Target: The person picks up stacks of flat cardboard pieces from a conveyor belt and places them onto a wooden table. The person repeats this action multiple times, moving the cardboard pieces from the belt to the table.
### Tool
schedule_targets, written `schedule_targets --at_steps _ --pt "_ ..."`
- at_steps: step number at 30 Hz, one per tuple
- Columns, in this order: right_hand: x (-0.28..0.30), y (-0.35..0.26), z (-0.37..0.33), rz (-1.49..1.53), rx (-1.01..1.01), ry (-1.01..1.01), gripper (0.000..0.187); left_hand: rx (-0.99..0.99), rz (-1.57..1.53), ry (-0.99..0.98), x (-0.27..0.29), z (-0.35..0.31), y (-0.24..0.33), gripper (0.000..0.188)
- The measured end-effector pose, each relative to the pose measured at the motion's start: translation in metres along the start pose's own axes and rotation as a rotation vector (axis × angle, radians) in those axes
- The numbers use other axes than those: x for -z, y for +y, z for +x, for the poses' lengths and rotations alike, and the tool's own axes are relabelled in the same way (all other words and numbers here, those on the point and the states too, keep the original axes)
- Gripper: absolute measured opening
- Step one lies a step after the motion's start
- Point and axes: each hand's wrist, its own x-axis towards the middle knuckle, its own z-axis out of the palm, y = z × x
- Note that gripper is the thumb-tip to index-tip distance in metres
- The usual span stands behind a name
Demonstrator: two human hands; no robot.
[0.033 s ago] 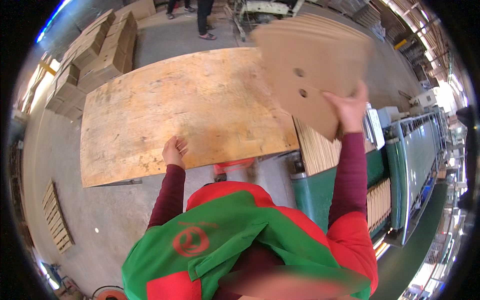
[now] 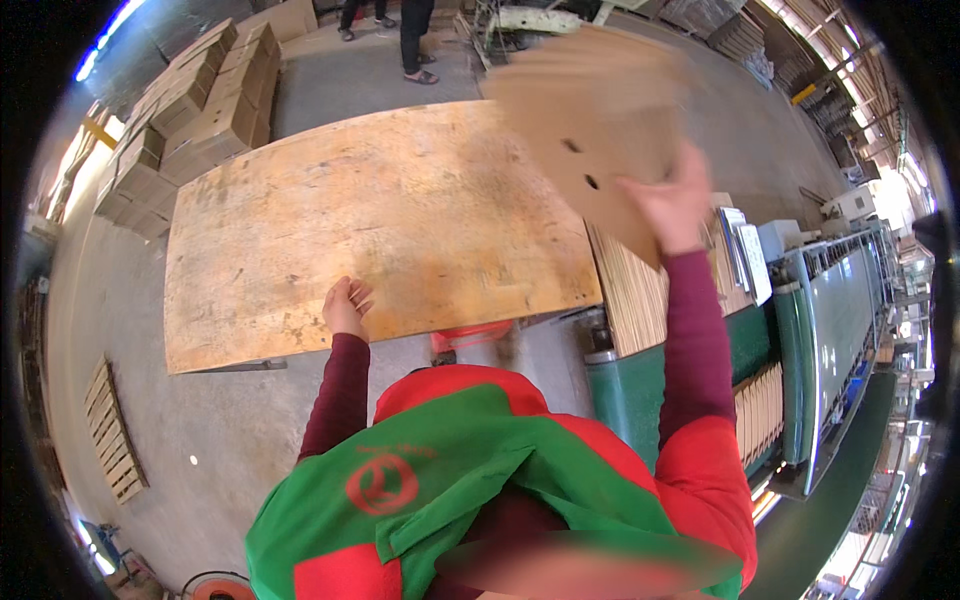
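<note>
My right hand (image 2: 672, 205) grips the near edge of a bundle of flat brown cardboard sheets (image 2: 590, 120), thumb on top. Motion blurs the sheets, which are raised and tilted over the right end of a worn wooden table (image 2: 330, 220). Two dark oval holes show in the upper sheet. My left hand (image 2: 347, 305) hovers by the table's front edge, fingers loosely curled and slightly apart, with nothing in it. Beneath the raised bundle, a row of cardboard sheets on edge (image 2: 635, 300) stands beside the table.
A green conveyor machine (image 2: 800, 370) runs along the right. Stacked cartons (image 2: 210, 125) stand at the far left, and a wooden pallet (image 2: 113, 435) lies on the floor. Another person's legs (image 2: 417, 40) show beyond the table. Something red (image 2: 475, 335) sits under its front edge.
My right hand has carried the cardboard sheets a little to the left, further over the table. My left hand has hardly moved.
</note>
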Motion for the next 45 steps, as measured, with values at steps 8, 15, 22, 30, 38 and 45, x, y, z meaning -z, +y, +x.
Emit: schedule_targets --at_steps 8,15,22,30,38,45 --pt "-0.229 -0.103 -0.134 -0.364 0.438 -0.557 0.048 -0.060 0.010 0.146 0.046 -0.003 0.004 0.032" --pt "-0.222 -0.143 -0.163 -0.073 0.023 -0.394 0.059 -0.091 0.141 0.117 0.056 0.025 0.016 0.038" --pt "-0.148 -0.163 -0.164 0.151 0.008 -0.069 0.047 0.075 -0.105 0.089 -0.004 0.064 0.003 0.036" --pt "-0.031 -0.098 -0.351 0.126 -0.892 -0.519 0.033 0.423 0.501 -0.185 -0.010 -0.002 -0.107 0.027" --pt "0.064 -0.060 -0.480 -0.145 -1.436 -0.113 0.031 0.318 1.011 -0.978 -0.152 -0.087 -0.158 0.029" --pt "0.159 -0.005 -0.553 -0.007 -1.431 -0.169 0.035 -0.456 1.562 -1.497 -0.315 -0.190 -0.304 0.106"
